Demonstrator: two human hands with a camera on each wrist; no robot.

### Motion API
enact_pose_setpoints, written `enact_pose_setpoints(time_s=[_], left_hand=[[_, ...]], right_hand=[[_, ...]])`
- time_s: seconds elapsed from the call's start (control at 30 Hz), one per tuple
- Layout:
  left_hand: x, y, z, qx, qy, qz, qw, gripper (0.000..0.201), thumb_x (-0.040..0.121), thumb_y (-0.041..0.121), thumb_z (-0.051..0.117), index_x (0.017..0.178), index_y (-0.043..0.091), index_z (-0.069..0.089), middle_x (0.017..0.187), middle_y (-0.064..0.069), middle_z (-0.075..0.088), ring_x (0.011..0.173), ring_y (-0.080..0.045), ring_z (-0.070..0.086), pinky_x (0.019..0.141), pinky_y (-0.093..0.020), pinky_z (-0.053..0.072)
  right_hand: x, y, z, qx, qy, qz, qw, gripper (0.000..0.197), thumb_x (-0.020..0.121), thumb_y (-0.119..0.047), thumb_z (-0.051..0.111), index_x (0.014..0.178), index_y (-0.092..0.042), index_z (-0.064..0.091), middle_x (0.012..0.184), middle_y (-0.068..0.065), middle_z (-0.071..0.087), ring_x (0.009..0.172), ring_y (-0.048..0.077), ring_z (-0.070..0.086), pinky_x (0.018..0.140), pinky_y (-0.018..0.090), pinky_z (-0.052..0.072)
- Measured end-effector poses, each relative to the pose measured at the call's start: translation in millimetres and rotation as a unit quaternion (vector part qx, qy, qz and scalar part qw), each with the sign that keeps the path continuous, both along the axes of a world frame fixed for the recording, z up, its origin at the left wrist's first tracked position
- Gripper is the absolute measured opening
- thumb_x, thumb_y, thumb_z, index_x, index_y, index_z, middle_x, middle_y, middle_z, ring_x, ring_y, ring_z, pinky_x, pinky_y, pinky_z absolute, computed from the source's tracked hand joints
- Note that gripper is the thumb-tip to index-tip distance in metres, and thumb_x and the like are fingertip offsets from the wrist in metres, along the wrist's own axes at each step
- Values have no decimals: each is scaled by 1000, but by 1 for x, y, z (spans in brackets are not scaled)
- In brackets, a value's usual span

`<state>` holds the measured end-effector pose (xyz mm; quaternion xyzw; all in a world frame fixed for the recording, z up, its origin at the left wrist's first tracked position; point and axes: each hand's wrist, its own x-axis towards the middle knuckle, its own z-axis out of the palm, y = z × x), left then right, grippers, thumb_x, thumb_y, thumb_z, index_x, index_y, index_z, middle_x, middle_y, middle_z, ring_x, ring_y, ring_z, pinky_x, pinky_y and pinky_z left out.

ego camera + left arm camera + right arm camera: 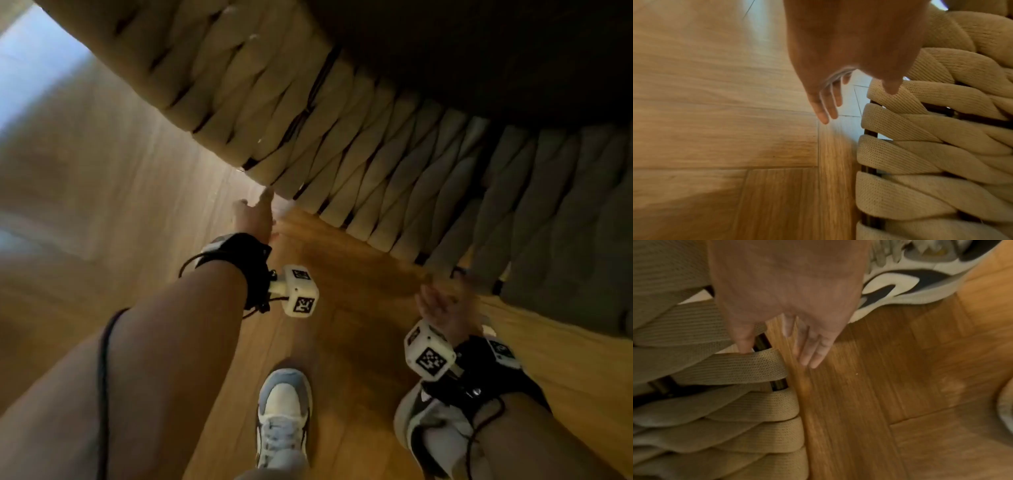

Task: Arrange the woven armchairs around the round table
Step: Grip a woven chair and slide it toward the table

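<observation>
1. We are standing right behind one armchair (pixel 342 137), whose curved back of broad cream woven straps is filling the far and right part of the head view. The round table is not showing in any picture, so we cannot tell how this chair is sitting relative to it, nor how many chairs are already placed.

2. We are judging the task as underway, not finished: both hands are at the lower edge of the chair's back, which suits a push or a shift, but no firm grip is on it.

3. Our left hand (pixel 255 214) is reaching toward the left end of the woven back. In the left wrist view its fingers (pixel 828 104) are hanging straight and relaxed over the wooden floor (pixel 715 129), while the thumb is touching a strap at the chair's edge. It is holding nothing.

4. Our right hand (pixel 442 308) is nearer us, to the right. In its wrist view the fingers (pixel 809 352) are spread loosely above the floor and the thumb is resting on a strap beside a dark frame bar (pixel 778 385). It is gripping nothing.

5. Our two shoes (pixel 284 411) are planted on the floor just behind the chair.
</observation>
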<state>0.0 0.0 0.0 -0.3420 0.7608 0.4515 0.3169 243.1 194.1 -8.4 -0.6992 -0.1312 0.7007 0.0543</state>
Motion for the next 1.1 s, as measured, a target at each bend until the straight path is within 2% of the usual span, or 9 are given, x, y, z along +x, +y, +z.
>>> enact_pose_setpoints(time_s=[0.17, 0.3, 0.5, 0.57, 0.67, 0.87, 0.97, 1.0, 1.1], left_hand=[[-30, -2, -18, 118, 41, 38, 991, 66, 91, 39, 68, 148, 24, 37, 131, -3, 60, 117, -25, 63, 89, -45, 59], [-45, -5, -33, 136, 36, 33, 989, 71, 77, 45, 76, 141, 27, 51, 132, -4, 67, 115, -29, 68, 70, -42, 63], [-42, -5, -11, 157, 35, 43, 986, 46, 96, 36, 60, 138, 18, 53, 128, -8, 69, 110, -30, 71, 89, -50, 58], [-35, -10, 4, 151, 25, 46, 987, 47, 96, 38, 59, 140, 20, 52, 129, -8, 70, 109, -29, 72, 81, -45, 61], [-18, -12, 45, 145, 17, 49, 988, 48, 95, 36, 59, 140, 21, 51, 130, -8, 68, 112, -31, 69, 85, -49, 58], [11, -8, 172, 104, 29, 10, 994, 52, 95, 35, 60, 140, 16, 44, 133, -1, 58, 122, -25, 59, 102, -57, 48], [24, 2, 246, 91, 43, 37, 994, 63, 74, 37, 74, 127, 15, 48, 121, -5, 67, 113, -31, 67, 93, -54, 55], [27, 9, 272, 95, 51, 48, 993, 58, 75, 33, 74, 123, 15, 48, 114, -7, 67, 106, -31, 69, 88, -52, 57], [28, 31, 342, 78, 40, 61, 994, 46, 72, 34, 72, 110, 20, 51, 108, -10, 69, 100, -33, 70, 82, -51, 61]], right_hand=[[-14, 17, -19, 39, 44, -97, 994, 120, 44, -49, 93, 144, -8, 40, 140, 12, 51, 129, 28, 51, 94, 37, 50], [-19, 14, -22, 50, 55, -140, 987, 72, 87, -40, 67, 144, -5, 40, 146, 15, 47, 132, 29, 48, 106, 41, 44], [-13, 12, 0, 102, 16, -128, 986, 97, 67, -52, 80, 143, -6, 42, 142, 14, 50, 120, 30, 55, 64, 29, 57], [-6, 15, 20, 101, 17, -98, 990, 84, 78, -52, 72, 142, -6, 44, 143, 15, 50, 126, 31, 52, 80, 33, 57], [10, 21, 64, 99, 8, -88, 991, 72, 88, -48, 64, 146, -12, 41, 148, 15, 43, 134, 32, 46, 103, 41, 46], [31, 25, 199, 103, -26, -71, 992, 66, 87, -58, 58, 145, -30, 43, 138, 4, 50, 118, 27, 54, 98, 42, 46], [36, 43, 260, 92, -101, -109, 985, 93, 84, -46, 70, 156, -21, 16, 156, 16, 31, 133, 39, 45, 106, 46, 41], [34, 45, 281, 150, -167, 7, 974, 106, 80, -47, 71, 157, -21, 4, 159, 18, 24, 136, 41, 40, 110, 47, 37], [35, 71, 331, 160, -186, 25, 969, 120, 67, -74, 64, 156, -37, -7, 161, 14, 21, 138, 40, 37, 113, 51, 33]])
